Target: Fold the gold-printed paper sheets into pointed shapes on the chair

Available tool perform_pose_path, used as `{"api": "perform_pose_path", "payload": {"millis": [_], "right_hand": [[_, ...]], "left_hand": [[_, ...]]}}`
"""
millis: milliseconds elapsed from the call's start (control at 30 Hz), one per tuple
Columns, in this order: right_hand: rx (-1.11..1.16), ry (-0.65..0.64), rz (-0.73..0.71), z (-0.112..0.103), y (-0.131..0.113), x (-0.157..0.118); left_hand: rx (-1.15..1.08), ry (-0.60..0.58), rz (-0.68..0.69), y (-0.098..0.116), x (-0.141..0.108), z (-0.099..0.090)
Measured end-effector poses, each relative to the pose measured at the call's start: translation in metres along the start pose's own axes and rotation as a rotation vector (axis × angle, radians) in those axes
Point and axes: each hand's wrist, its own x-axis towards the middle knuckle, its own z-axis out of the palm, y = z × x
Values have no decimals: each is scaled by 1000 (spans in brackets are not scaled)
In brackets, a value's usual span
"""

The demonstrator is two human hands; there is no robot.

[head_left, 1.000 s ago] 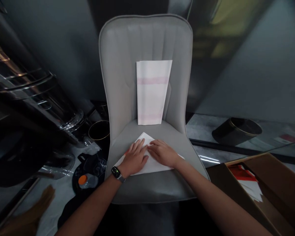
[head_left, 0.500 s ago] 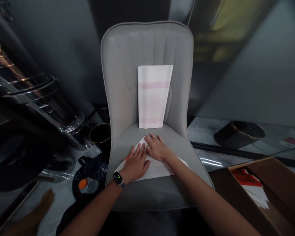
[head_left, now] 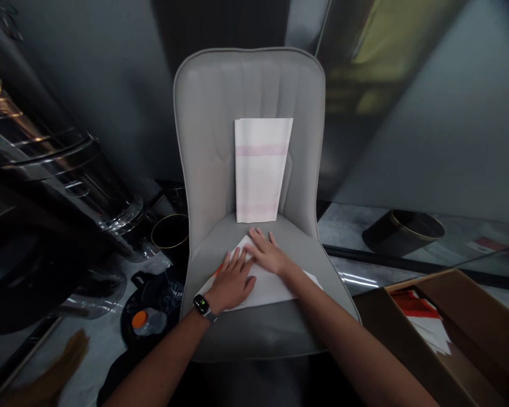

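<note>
"What do you see on your feed?"

"I see the left hand and right hand lying flat, close together but not touching, fingers spread, neither one clamped on anything."

"And the sheet?"

"The white paper lies under both palms on the seat of a grey upholstered chair, with a corner pointing far."

"What's around it?"

"Farther along, a pink-banded paper packet stands against the backrest. To my near right sits a cardboard box holding red and white papers. A black gold-rimmed cup stands just left of the chair."
</note>
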Motion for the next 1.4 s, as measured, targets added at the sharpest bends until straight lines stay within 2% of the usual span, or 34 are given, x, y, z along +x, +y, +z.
{"api": "perform_pose_path", "payload": {"millis": [133,233,367,467,567,733,867,1167,1400], "right_hand": [[50,-8,46,-9,5,-5],[-43,-50,24,-5,0,-15],[-61,-33,38,-1,-9,-23],[0,58,147,-5,-13,-20],[28,140,282,-9,-11,-13],[128,137,332,-10,-8,-3],[227,102,359,-10,-9,-2],[306,84,431,-6,-14,0],[254,160,355,-4,-15,-9]], "left_hand": [[-41,-56,-13,0,2,-4],[-73,-103,-28,-1,3,-6],[-133,-110,-45,-2,7,-14],[-168,-99,-86,-3,20,-24],[-235,-47,-199,-8,37,-29],[-409,106,-425,-26,60,-17],[-472,120,-494,-38,66,-10],[-602,72,-555,-44,68,-8],[-572,113,-546,-37,70,-6]]}}
